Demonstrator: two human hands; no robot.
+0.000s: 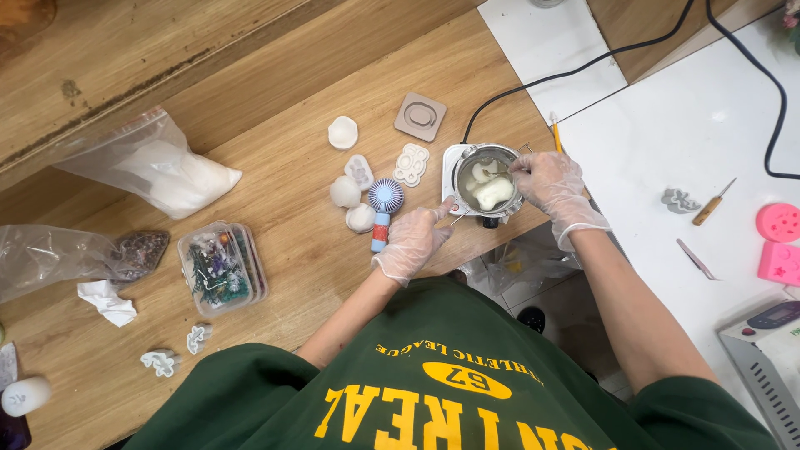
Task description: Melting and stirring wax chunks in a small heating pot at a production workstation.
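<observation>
Clear thin gloves cover both hands, which meet at a small metal pot (487, 179) a little right of the frame's centre. The pot sits on a small white heater (455, 164) with a black cord (583, 67) running off to the upper right. White lumps lie inside the pot. The left hand (412, 242) reaches in from below, its fingers curled and its thumb and forefinger pinched at the pot's thin handle on the lower left side. The right hand (552, 185) comes from the right with fingers bent together over the pot's rim; it seems to grip a thin tool that dips into the pot, though the tool itself is too fine to make out.

Just left of the left hand stands a little handheld fan (384, 202) with a blue and white head. Around it lie pale white moulded pieces (345, 192) and a square tan mould (420, 117). Further left on the wooden table (292, 108) are a clear plastic box (221, 267) with dark bits inside, a clear bag of white material (158, 171) in the upper left, and a crumpled scrap of white paper (108, 300).

On the white surface (692, 125) at the right lie a small wooden-handled tool (712, 202), a pair of metal tweezers (696, 260) and two pink moulds (780, 242) at the frame's right edge. The person's green shirt (450, 392) fills the bottom of the frame.
</observation>
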